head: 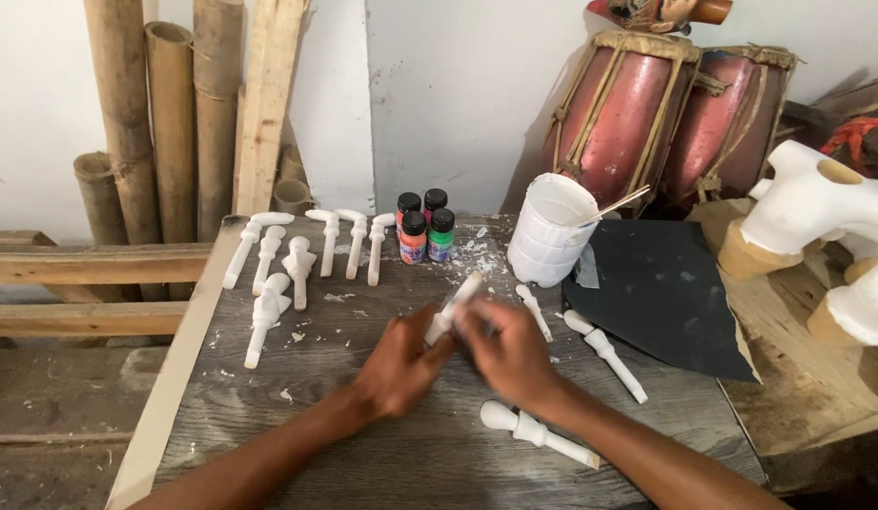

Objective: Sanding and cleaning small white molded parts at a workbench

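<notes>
Four paint bottles [425, 225], two drums [680, 118]

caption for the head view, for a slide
Both hands, left hand and right hand, hold a white carved piece over a grey table.

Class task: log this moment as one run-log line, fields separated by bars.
left hand + right hand: both grip white carved peg | table: loose white pegs | paint bottles, white tub behind

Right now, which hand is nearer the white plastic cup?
Right. The right hand sits below the white cup, slightly to its left; the left hand is farther left. Both grip a white peg.
</notes>
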